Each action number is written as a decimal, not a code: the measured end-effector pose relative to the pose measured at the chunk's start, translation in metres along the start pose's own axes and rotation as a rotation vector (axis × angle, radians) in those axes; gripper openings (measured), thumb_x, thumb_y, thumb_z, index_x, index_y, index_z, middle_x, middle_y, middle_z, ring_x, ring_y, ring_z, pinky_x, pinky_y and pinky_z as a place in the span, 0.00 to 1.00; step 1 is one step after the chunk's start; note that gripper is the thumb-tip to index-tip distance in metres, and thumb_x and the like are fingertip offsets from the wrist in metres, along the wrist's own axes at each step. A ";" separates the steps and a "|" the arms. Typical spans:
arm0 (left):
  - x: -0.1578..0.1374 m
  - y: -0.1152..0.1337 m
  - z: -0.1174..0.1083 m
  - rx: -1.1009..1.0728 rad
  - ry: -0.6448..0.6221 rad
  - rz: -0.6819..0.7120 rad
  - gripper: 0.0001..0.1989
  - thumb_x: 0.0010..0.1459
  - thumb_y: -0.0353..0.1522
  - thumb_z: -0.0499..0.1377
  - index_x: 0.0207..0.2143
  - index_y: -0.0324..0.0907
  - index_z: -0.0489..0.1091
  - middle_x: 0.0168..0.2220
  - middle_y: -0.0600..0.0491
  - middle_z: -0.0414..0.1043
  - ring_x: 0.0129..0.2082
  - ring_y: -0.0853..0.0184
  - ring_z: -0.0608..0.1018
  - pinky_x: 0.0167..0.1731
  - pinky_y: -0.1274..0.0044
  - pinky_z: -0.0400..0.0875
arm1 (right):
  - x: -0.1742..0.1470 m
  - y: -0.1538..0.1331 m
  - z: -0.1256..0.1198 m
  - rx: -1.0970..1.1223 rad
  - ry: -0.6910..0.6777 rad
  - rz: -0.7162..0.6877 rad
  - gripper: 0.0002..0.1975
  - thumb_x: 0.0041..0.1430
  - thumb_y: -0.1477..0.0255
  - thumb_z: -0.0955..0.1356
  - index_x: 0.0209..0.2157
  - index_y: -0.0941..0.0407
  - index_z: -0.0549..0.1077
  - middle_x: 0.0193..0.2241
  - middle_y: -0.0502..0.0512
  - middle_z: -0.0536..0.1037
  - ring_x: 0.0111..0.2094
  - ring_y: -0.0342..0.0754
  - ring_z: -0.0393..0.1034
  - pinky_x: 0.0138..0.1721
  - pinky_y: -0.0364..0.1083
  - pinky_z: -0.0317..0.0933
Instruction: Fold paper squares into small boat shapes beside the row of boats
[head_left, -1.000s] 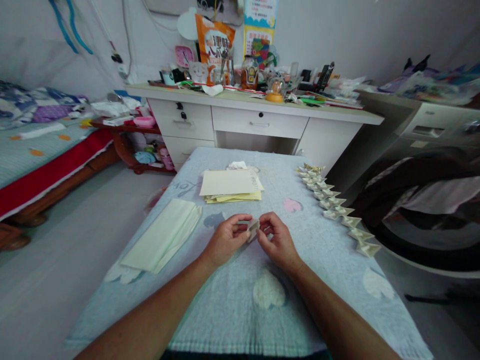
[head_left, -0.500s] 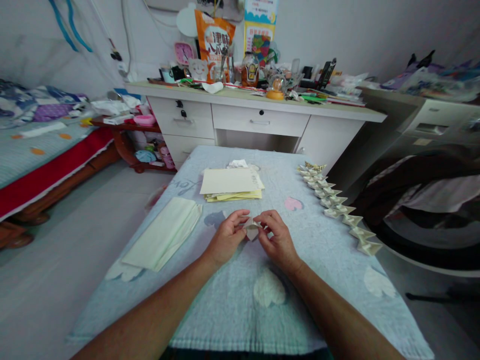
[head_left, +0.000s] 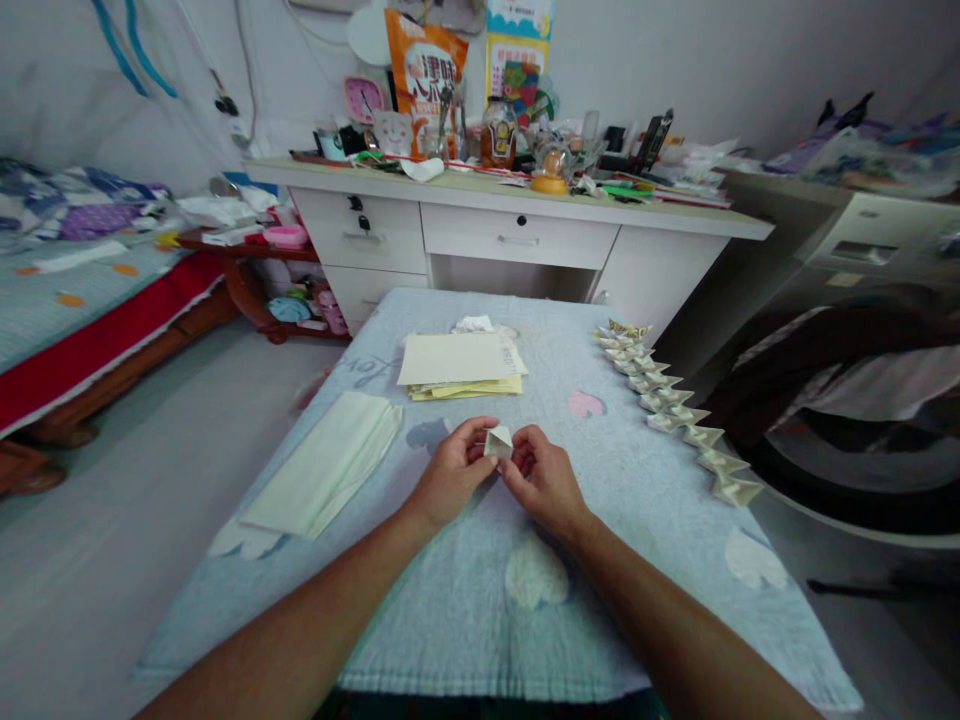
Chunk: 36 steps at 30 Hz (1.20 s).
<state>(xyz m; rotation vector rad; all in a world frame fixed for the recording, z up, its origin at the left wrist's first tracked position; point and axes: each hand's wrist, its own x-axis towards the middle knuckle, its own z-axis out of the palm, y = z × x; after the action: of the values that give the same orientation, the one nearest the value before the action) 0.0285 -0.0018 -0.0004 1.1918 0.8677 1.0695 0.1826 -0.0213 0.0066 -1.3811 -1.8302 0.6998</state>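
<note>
A small folded piece of pale paper is held up between my two hands above the middle of the cloth-covered table. My left hand pinches its left side between thumb and fingers. From the right, my right hand has its thumb at the paper's lower edge, with its fingers curled. Beyond my hands lies a stack of cream and yellow paper sheets. A larger folded pale green sheet rests to the left. Along the table's right side runs a row of folded paper pieces.
A white desk crowded with jars, a snack bag and a pink clock stands beyond the table. On the right is a washing machine; on the left, a bed. Crumpled white paper sits behind the stack.
The paper piece has turned and now shows an angular, folded face. My right fingers have curled and lowered from its top edge, while my left hand stays nearly in place.
</note>
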 end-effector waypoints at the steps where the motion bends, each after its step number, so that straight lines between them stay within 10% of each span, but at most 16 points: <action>1: 0.000 0.000 0.000 -0.006 -0.008 0.003 0.22 0.50 0.25 0.60 0.49 0.41 0.64 0.40 0.52 0.71 0.39 0.69 0.76 0.41 0.78 0.69 | 0.000 0.000 0.000 -0.004 -0.001 0.000 0.06 0.55 0.72 0.65 0.35 0.55 0.64 0.21 0.44 0.67 0.22 0.41 0.62 0.25 0.39 0.53; 22: -0.002 0.003 0.000 -0.054 -0.053 -0.004 0.23 0.50 0.25 0.60 0.50 0.42 0.63 0.41 0.52 0.73 0.38 0.69 0.76 0.39 0.79 0.69 | 0.002 0.005 0.002 0.106 -0.044 0.012 0.09 0.56 0.71 0.66 0.39 0.54 0.63 0.20 0.42 0.66 0.21 0.40 0.61 0.23 0.39 0.51; 36: -0.012 0.008 0.005 0.701 0.069 0.175 0.24 0.53 0.26 0.55 0.53 0.43 0.65 0.26 0.57 0.72 0.23 0.71 0.72 0.28 0.80 0.66 | 0.001 -0.002 0.000 -0.106 0.051 0.020 0.07 0.52 0.70 0.65 0.34 0.55 0.64 0.19 0.43 0.66 0.20 0.41 0.61 0.24 0.40 0.50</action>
<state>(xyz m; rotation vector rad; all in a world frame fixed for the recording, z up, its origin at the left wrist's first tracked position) 0.0281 -0.0142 0.0080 1.8448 1.2656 0.9728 0.1807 -0.0211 0.0084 -1.4737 -1.8385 0.5796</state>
